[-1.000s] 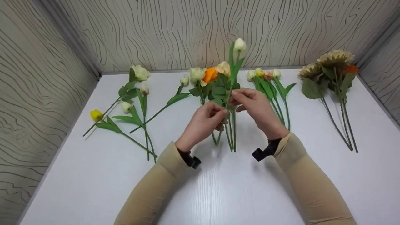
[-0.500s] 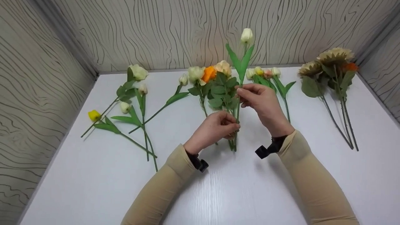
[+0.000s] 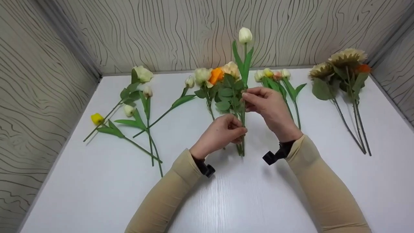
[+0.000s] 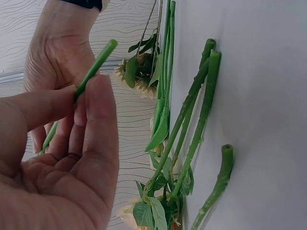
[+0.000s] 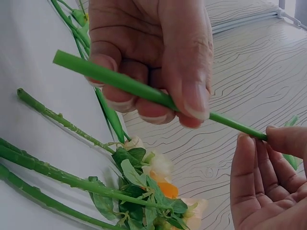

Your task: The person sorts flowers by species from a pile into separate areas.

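Note:
A white artificial tulip (image 3: 245, 35) stands upright above the table, its two green leaves below the bloom. My left hand (image 3: 218, 133) pinches the lower stem between thumb and fingers; the cut end of the stem (image 5: 76, 64) sticks out past it in the right wrist view. Higher up, just under the leaves, my right hand (image 3: 270, 108) pinches the same stem. Beneath and behind the hands lies a middle group on the table, with a pale green-white flower (image 3: 202, 75), an orange flower (image 3: 216, 76) and a peach flower (image 3: 231, 70). My left hand partly hides their stems.
Several loose flowers lie at left, including a yellow tulip (image 3: 97, 119), a white tulip (image 3: 129, 110) and a cream flower (image 3: 143, 74). Right of the middle is a tulip bunch (image 3: 288, 85). Large beige flowers (image 3: 347, 58) lie far right. A patterned wall (image 3: 168, 35) borders the white table (image 3: 97, 194).
The tulip rose upright and swung right, then came back slightly left. My left hand slid lower on the stem, toward its end; my right hand keeps its pinch near the leaves.

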`<state>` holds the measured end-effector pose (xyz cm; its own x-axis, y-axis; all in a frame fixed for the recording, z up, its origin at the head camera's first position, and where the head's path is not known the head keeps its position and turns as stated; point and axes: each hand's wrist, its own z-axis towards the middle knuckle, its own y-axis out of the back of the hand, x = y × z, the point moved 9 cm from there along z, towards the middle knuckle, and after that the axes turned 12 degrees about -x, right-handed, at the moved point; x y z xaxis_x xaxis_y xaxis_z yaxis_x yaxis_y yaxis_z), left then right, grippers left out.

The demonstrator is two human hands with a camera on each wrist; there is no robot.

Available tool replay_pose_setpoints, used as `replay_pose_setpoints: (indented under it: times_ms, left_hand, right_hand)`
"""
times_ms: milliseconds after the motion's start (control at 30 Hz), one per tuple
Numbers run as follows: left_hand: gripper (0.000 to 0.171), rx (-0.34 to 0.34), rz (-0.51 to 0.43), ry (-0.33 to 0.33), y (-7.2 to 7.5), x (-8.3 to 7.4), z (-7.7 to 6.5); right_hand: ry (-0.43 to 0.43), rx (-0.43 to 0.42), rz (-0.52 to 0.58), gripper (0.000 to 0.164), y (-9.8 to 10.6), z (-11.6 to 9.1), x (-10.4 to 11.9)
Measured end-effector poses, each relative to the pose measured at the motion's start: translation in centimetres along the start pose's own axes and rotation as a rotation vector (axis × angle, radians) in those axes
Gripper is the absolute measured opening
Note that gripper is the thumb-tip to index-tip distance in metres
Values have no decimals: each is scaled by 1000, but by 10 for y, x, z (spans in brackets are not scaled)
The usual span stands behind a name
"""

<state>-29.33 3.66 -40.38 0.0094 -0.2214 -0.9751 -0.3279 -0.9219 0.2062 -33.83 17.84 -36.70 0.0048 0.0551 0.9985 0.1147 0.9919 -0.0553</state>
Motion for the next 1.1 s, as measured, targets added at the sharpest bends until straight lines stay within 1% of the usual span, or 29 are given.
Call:
replay_pose_setpoints:
  times_ms: [133,233,300,367,433,500,533,633,733,800,867,933,1000,1100]
  left_hand:
    - [14,-11,7,-3,2,1,0]
    - [15,-21,49,-39,1,-3,-1]
    - [16,-34,122,-89,0,-8,-3]
    - [20,-40,234,-157,-3,-14,-6]
    - [27,-39,376,-240,-10,-22,-11]
    - [35,-23,537,-340,-20,-31,-18]
    - [39,-10,619,-397,-27,-35,-22]
    - [48,25,848,-589,-47,-45,-37]
    - [55,60,1022,-785,-70,-50,-53]
    - [58,89,1097,-876,-82,-49,-62]
    - [60,124,1140,-925,-92,-46,-69]
    - [60,152,1160,-947,-98,-44,-73]
    - [60,165,1164,-953,-101,-43,-75]
    - [59,161,1172,-960,-102,-43,-76]
  right_hand:
    - [7,16,5,45,-3,-1,-1]
    - [17,14,-14,44,-3,-1,0]
    - [27,6,-34,43,0,0,1]
    - [36,-10,-49,42,7,2,3]
    - [35,-36,-79,42,19,5,2]
    - [24,-70,-138,43,36,9,0]
    - [16,-84,-176,44,46,12,-2]
    - [-11,-112,-346,47,80,21,-7]
    - [-37,-110,-510,50,115,31,-13]
    - [-55,-105,-608,51,135,35,-18]
    - [-71,-97,-685,52,149,36,-24]
    - [-82,-91,-741,52,159,36,-28]
    - [-86,-91,-775,51,164,36,-32]
    - [-87,-92,-795,49,164,36,-36]
